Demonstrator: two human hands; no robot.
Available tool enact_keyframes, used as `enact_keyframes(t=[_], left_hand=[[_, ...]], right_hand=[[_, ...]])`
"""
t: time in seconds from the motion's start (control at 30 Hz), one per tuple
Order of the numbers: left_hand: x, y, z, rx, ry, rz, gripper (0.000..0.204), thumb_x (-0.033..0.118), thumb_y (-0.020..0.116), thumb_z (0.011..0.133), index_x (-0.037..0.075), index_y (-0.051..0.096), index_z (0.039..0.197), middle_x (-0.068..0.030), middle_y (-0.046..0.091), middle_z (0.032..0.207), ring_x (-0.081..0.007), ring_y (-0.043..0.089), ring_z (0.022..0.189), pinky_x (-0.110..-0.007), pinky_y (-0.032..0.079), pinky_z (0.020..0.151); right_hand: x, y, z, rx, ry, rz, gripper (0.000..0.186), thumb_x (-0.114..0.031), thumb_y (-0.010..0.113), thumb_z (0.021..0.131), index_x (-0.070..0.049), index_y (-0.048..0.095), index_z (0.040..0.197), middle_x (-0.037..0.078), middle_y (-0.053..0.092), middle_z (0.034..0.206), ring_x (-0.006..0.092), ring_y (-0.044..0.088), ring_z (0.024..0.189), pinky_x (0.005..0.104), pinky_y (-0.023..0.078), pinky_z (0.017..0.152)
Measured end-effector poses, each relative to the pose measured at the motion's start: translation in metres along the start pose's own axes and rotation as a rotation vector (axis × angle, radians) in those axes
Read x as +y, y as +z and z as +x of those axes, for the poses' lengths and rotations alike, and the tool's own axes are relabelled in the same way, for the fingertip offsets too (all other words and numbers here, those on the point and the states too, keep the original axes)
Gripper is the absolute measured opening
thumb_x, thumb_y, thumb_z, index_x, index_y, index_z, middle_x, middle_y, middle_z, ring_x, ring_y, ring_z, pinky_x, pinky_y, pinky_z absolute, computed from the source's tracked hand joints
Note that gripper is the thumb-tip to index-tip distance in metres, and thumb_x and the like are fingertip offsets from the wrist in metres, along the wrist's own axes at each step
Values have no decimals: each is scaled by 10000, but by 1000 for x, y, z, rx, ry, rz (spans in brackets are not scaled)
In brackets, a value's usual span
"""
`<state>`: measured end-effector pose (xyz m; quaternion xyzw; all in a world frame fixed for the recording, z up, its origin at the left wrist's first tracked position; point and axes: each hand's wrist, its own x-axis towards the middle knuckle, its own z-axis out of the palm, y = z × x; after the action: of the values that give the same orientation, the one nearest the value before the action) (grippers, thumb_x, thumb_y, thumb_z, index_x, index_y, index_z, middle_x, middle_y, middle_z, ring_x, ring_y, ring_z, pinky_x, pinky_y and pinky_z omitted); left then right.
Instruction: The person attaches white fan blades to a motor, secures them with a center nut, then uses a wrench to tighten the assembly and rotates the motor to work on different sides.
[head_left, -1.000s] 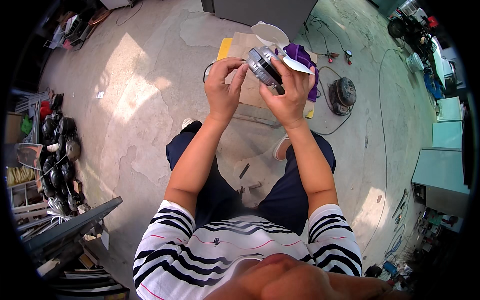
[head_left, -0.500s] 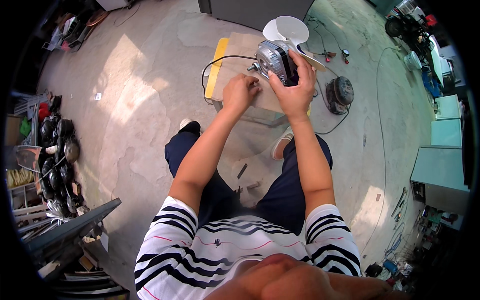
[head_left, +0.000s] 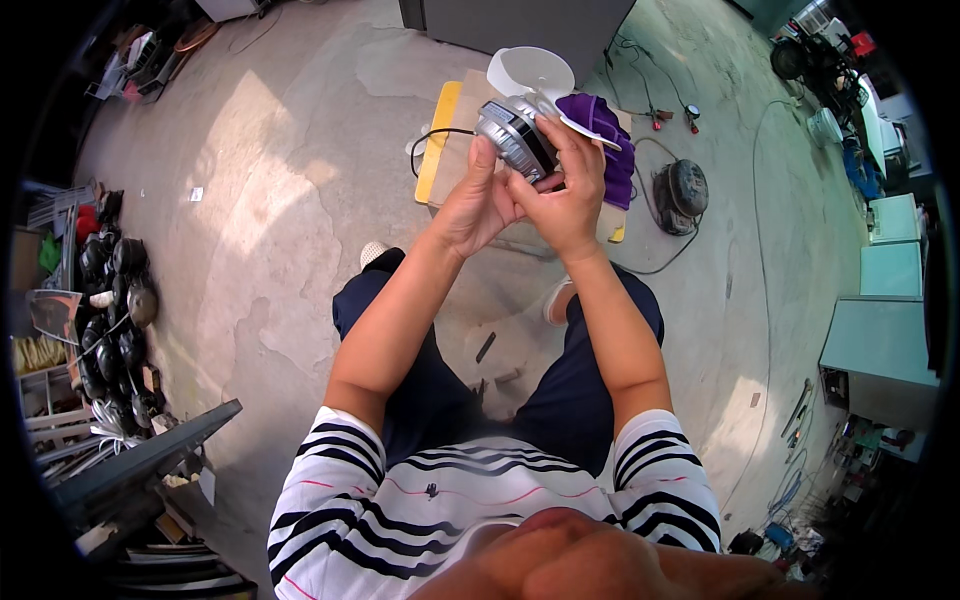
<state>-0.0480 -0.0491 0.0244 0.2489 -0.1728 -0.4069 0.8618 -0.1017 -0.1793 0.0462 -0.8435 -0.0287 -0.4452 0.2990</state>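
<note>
A silver-and-black fan motor (head_left: 517, 138) with white fan blades (head_left: 530, 70) is held up over a low stool-like table. My right hand (head_left: 566, 205) closes round its right side, with fingers over the top near the blades. Against its lower left side is the thumb of my left hand (head_left: 470, 212); the other fingers curl beneath, partly hidden. A black cable (head_left: 440, 131) runs from the motor to the left. Behind my right hand lies a purple cloth (head_left: 618, 165) on the table's right side.
The low table has a yellow edge (head_left: 437, 150) and a cardboard top (head_left: 455, 165). A dark round compressor (head_left: 682, 190) stands on the floor to its right, near gauges with hoses (head_left: 690, 112). A grey cabinet (head_left: 520, 25) is just beyond. Black compressors (head_left: 115, 330) pile up far left.
The motor has turned and moved left, its blades swinging left, uncovering the purple cloth. My left hand has come up from the table onto the motor.
</note>
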Motion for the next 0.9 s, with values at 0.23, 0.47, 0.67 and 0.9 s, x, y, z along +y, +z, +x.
enact_keyframes(t=[0.23,0.47,0.67,0.9], left_hand=[[4,5,-5,62,166,35,799,351,665,988,266,65,1508,-142,421,1482,-315,566,1290,-514,515,1070],[7,10,-10,116,217,-27,819,222,715,963,259,95,1497,-150,415,1481,-301,552,1301,-511,525,1053],[26,15,-23,178,252,48,863,232,768,918,218,144,1514,-147,437,1451,-307,580,1269,-485,558,1021],[25,20,-29,207,290,154,1080,212,888,788,173,123,1549,-141,416,1426,-271,505,1308,-453,537,1032]], right_hand=[[0,1,-3,-42,5,105,677,-119,847,643,-112,644,1289,100,655,1307,304,600,1182,431,426,1059],[-30,-11,-1,-84,-93,-66,671,-116,800,758,-66,576,1388,134,642,1325,347,602,1206,452,443,1065],[-81,-57,4,-52,-99,-178,304,-56,738,835,-72,730,1138,73,716,1092,268,650,976,373,501,879],[-86,-61,51,-181,-59,-348,137,-215,736,900,-136,781,1001,11,675,885,221,580,894,367,390,837]])
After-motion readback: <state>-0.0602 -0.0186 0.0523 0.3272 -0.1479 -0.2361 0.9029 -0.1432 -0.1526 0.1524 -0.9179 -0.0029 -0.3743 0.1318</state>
